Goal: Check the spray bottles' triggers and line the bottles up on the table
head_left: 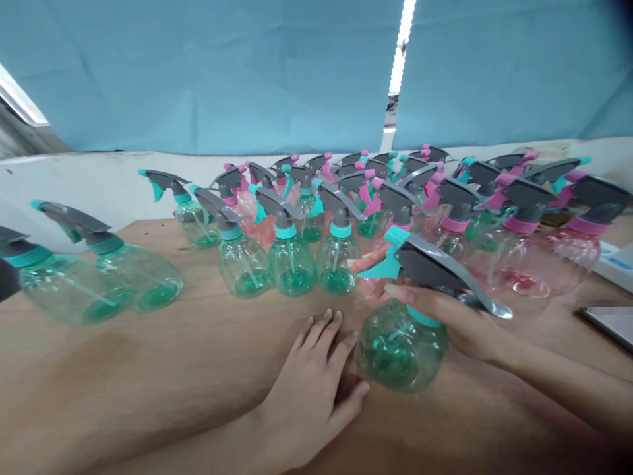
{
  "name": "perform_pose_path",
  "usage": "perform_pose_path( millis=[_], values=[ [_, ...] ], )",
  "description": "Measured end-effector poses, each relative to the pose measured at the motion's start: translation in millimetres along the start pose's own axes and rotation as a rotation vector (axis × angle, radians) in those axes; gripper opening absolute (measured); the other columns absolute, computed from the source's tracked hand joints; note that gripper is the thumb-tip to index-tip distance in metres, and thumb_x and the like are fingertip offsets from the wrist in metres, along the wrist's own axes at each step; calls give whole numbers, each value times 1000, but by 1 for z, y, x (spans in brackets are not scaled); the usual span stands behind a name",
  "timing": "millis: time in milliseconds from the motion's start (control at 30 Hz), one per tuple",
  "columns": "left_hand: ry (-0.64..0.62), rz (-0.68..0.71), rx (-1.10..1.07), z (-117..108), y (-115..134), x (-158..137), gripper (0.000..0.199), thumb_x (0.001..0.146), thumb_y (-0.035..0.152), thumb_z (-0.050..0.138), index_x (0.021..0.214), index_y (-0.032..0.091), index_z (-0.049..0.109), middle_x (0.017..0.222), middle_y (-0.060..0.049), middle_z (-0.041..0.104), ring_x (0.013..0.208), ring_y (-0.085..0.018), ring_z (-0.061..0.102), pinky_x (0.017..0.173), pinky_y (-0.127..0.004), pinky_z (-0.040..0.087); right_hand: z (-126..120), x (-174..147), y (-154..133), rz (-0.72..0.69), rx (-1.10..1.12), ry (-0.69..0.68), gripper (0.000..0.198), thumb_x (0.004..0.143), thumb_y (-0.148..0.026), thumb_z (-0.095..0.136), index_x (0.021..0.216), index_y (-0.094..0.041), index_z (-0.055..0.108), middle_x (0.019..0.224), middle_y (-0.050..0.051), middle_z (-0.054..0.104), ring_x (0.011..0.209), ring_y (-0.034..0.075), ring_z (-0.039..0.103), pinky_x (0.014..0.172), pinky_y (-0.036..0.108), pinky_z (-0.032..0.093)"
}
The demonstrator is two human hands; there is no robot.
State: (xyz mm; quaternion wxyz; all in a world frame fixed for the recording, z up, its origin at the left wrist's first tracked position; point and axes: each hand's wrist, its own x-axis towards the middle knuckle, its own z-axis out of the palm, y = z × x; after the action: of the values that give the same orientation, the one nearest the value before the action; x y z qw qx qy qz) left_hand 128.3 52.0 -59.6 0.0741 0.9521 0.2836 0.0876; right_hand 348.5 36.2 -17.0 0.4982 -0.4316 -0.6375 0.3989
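Observation:
My right hand [425, 300] grips a green spray bottle [403, 346] around its neck, just below the grey spray head with its teal nozzle and trigger. The bottle tilts a little, and its clear green body shows below my fingers. My left hand [314, 369] lies palm down on the wooden table [208, 389], fingers spread, holding nothing. Its fingertips are close to the left side of the held bottle. Just beyond stand green spray bottles, the closest being one with a teal collar [337, 264].
Several more green bottles [138, 277] stand at the left, and pink bottles [534, 264] crowd the right and back. A phone-like flat object [610, 323] lies at the right edge. Behind hangs a blue sheet [257, 72] above a white ledge [89, 191].

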Motion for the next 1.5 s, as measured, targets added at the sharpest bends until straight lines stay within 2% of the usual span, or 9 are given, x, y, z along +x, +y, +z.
perform_pose_path(
  millis=[200, 467, 600, 700, 800, 1033, 1167, 1367, 1500],
  values=[
    [-14, 6, -1, 0, -2, 0, 49, 91, 38, 55, 133, 15, 47, 146, -16, 39, 136, -32, 32, 107, -54, 31, -2, -1, 1, 95, 112, -66, 23, 90, -41, 51, 100, -28, 68, 99, 4, 68, 90, 20, 63, 82, 36, 52],
    [-58, -14, 17, -3, 1, 2, 52, 91, 38, 56, 135, 13, 47, 146, -18, 39, 135, -34, 32, 107, -55, 31, -4, -1, 11, 91, 53, -33, 22, 90, -41, 53, 92, -26, 69, 86, 3, 70, 83, 18, 64, 73, 32, 53],
    [-51, -12, 25, -2, 0, 1, 51, 91, 38, 55, 135, 14, 46, 147, -17, 37, 136, -33, 30, 108, -54, 30, -3, 1, 8, 70, 53, -16, 22, 89, -41, 55, 87, -25, 69, 85, 2, 69, 86, 18, 63, 79, 33, 53],
    [-37, -1, 26, 0, -2, 0, 51, 91, 38, 55, 135, 14, 45, 147, -17, 36, 137, -32, 30, 108, -53, 30, -4, 0, 7, 81, 45, 24, 18, 88, -39, 57, 94, -27, 69, 91, 1, 68, 85, 17, 64, 80, 32, 52],
    [-35, 5, 30, 1, -2, 0, 52, 91, 38, 55, 136, 14, 44, 147, -17, 37, 137, -32, 30, 108, -53, 30, -4, 0, 5, 72, 1, 34, 19, 89, -40, 55, 96, -28, 68, 89, 1, 68, 82, 18, 64, 76, 32, 53],
    [-46, 8, 42, 0, -2, 1, 51, 91, 37, 55, 135, 14, 45, 148, -17, 36, 136, -33, 31, 106, -54, 32, 1, 1, -14, -30, -102, 41, 23, 89, -44, 53, 80, -27, 64, 69, -2, 60, 63, 15, 57, 62, 29, 51],
    [-32, 12, 45, 0, -3, 1, 50, 91, 38, 55, 134, 14, 46, 147, -17, 38, 136, -33, 32, 106, -54, 33, 2, 1, -17, -37, -104, 34, 22, 89, -44, 53, 80, -28, 64, 66, -2, 58, 61, 14, 56, 60, 28, 49],
    [7, 17, 37, 1, -2, 0, 48, 90, 36, 56, 132, 15, 48, 145, -16, 40, 134, -33, 35, 105, -54, 35, 5, 6, -11, -51, -32, 47, 21, 87, -44, 56, 98, -28, 63, 84, 0, 64, 75, 17, 60, 71, 32, 51],
    [3, 12, 36, 0, -2, 0, 48, 90, 36, 56, 132, 15, 48, 145, -16, 40, 134, -33, 35, 105, -55, 34, 5, 7, -10, -76, -35, 52, 20, 87, -42, 56, 100, -28, 62, 91, 0, 63, 80, 17, 60, 76, 33, 49]
  ],
)
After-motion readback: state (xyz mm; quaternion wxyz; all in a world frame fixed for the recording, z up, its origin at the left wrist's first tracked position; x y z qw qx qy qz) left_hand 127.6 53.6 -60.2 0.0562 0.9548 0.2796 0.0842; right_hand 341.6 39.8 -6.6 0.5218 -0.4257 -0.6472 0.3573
